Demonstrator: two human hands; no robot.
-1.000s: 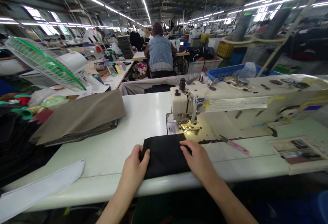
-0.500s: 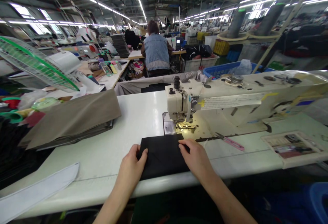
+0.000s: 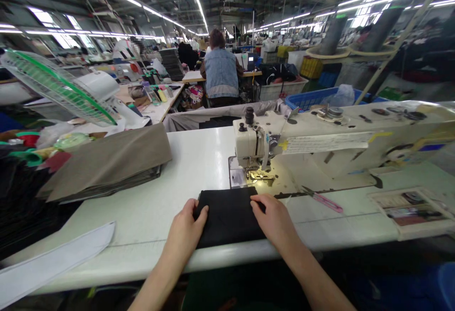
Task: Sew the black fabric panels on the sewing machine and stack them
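Observation:
A folded black fabric piece [image 3: 227,218] lies flat on the white sewing table [image 3: 149,218], close to its front edge. My left hand [image 3: 188,223] grips the fabric's left side, thumb on top and fingers at the edge or under it. At the upper right corner, my right hand [image 3: 272,214] pinches the cloth between thumb and fingers. Just beyond the fabric's far edge is the lit presser foot [image 3: 261,177] of a cream sewing machine [image 3: 305,135]. Pink-handled thread snips [image 3: 323,200] lie to the right of my right hand.
A stack of grey-brown fabric panels [image 3: 113,159] rests on the left, with a white pattern strip [image 3: 60,263] nearer me. On the right, a small tray [image 3: 412,209] holds tools. A fan [image 3: 64,88] and a blue basket [image 3: 316,98] stand farther back. A person in a denim vest [image 3: 222,74] sits ahead.
The camera view has shifted slightly, so the whole scene sits a little farther right. Both hands keep the same hold on the black fabric.

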